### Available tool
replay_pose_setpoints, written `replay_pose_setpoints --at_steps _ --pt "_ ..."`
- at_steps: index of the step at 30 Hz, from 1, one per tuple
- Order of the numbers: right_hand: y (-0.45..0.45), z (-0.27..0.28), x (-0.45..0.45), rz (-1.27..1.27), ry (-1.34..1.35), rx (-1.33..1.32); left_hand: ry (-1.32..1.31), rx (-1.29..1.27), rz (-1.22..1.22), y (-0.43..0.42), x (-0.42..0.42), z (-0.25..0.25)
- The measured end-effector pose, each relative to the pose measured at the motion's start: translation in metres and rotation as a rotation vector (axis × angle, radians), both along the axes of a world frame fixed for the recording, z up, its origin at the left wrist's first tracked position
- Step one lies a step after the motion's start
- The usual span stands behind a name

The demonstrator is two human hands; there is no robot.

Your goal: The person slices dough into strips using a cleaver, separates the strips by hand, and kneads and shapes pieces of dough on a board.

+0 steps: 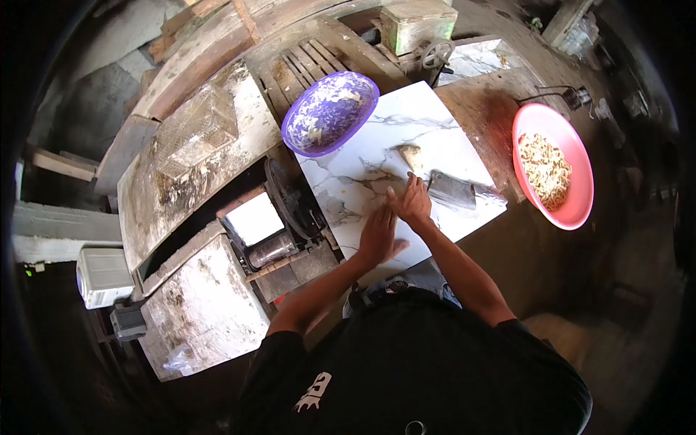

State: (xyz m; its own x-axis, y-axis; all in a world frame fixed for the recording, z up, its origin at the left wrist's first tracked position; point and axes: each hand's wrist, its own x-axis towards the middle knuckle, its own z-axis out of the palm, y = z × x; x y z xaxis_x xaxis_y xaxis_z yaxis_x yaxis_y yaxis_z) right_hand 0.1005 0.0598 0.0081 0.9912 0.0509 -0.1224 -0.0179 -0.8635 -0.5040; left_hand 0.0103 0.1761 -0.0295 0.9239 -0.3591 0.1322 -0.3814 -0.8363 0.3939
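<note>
My left hand [380, 230] lies low over the marble-patterned tabletop [373, 177], fingers stretched forward and thumb held apart. Its fingertips meet the thumb side of my right hand [415, 202], whose fingers also reach forward with nothing visible in them. Whether either palm presses on the tabletop cannot be made out. Just right of my right hand is a flat, grey, blade-like rectangle [452, 191]. A small tan-brown piece [411, 155] lies beyond my fingertips; its kind is unclear.
A purple basin [330, 114] with pale residue stands at the tabletop's far left corner. To the right, a pink basin [577, 165] holds pale strips like noodles [545, 170]. A machine with a dark wheel [284, 190] and a roller sits left. A wire basket [199, 138] lies on a stained table.
</note>
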Motion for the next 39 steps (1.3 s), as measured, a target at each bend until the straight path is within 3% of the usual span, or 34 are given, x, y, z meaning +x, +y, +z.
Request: replay_pose_setpoints --at_steps 3,4,11,14,15,16,17,19,23,27,28,29,31,36,38,39 --pt "0.017 0.013 -0.007 0.012 0.031 -0.133 0.007 0.041 0.039 -0.010 -0.013 0.002" --pt "0.027 0.003 -0.013 -0.039 -0.113 -0.239 0.062 0.043 0.058 -0.013 -0.014 0.005" --pt "0.006 0.007 0.015 0.064 -0.073 -0.249 0.056 -0.086 0.153 -0.018 -0.015 0.013" --pt "-0.021 -0.037 0.036 0.105 -0.245 -0.208 0.031 -0.085 0.130 -0.014 -0.007 0.014" --pt "-0.026 -0.049 0.042 0.112 -0.339 -0.193 0.046 -0.129 0.153 -0.014 -0.005 0.012" --pt "-0.027 -0.025 0.048 0.085 -0.159 -0.138 0.062 -0.173 0.176 -0.013 -0.004 0.013" --pt "-0.034 -0.029 0.055 0.107 -0.172 -0.117 0.062 -0.176 0.183 -0.012 -0.001 0.013" --pt "-0.035 -0.025 0.056 0.132 -0.238 -0.122 0.244 -0.434 0.253 -0.007 0.002 0.017" --pt "-0.002 -0.023 0.019 0.178 -0.367 -0.171 0.052 -0.133 0.041 -0.019 -0.013 0.020" --pt "0.015 -0.026 0.003 0.233 -0.435 -0.266 0.302 0.028 0.021 -0.028 -0.024 0.029" --pt "0.005 -0.036 0.019 0.203 -0.518 -0.267 0.137 -0.004 0.041 -0.029 -0.025 0.016" --pt "-0.008 -0.044 0.035 0.173 -0.603 -0.267 0.140 -0.002 0.037 -0.029 -0.026 0.016" --pt "-0.031 -0.025 0.065 0.196 -0.312 -0.226 0.214 0.042 0.033 -0.028 -0.022 0.019" --pt "-0.014 -0.020 0.036 0.411 -0.480 -0.192 0.261 -0.042 -0.023 -0.014 -0.020 0.023" --pt "0.003 -0.008 -0.001 0.563 -0.404 -0.267 0.597 -0.178 -0.031 -0.003 -0.021 0.057" --pt "0.011 -0.002 -0.019 0.643 -0.392 -0.246 0.604 -0.183 -0.021 0.001 -0.024 0.060"
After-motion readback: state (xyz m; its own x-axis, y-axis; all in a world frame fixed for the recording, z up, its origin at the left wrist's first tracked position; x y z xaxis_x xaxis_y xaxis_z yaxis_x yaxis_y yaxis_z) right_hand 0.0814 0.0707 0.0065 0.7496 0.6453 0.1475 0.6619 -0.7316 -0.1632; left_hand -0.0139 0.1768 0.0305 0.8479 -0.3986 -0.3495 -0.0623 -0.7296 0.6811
